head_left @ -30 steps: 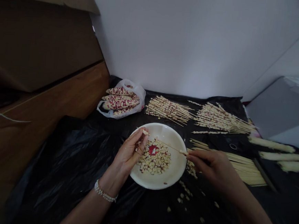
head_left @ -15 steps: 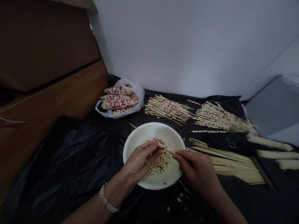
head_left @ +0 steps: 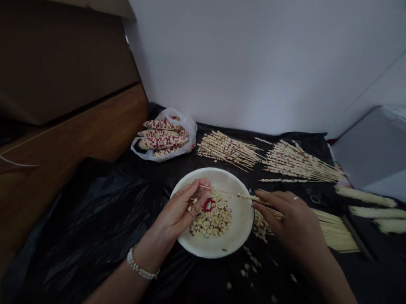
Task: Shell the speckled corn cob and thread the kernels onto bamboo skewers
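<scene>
A thin bamboo skewer point(head_left: 223, 191) is held nearly level above a white bowl point(head_left: 241, 230), strung between the two hands. Its kernel-threaded end is gripped by the closed fingers of the right hand point(head_left: 289, 215), just over the bowl's right rim, and its bare tip is met by the thumb and forefinger of the left hand point(head_left: 181, 206). A few loose kernels point(head_left: 190, 209) are held in the curled fingers of that hand; whether the tip itself is pinched cannot be told. The left wrist is circled by a beaded bracelet point(head_left: 141, 266).

In the bowl, corn kernels point(head_left: 211, 220) are heaped around a red patch point(head_left: 208, 205). Beyond it, maize cobs point(head_left: 163, 142) speckled cream and red are held in a white plastic bag point(head_left: 191, 134), and two piles of threaded skewers, a left pile point(head_left: 226, 148) and a right pile point(head_left: 290, 159), are laid side by side. Plain skewers point(head_left: 337, 231) are partly hidden by the right hand, and three pale stripped cobs point(head_left: 377, 212) are set farther right. Everything is spread on black plastic sheeting point(head_left: 113, 220).
</scene>
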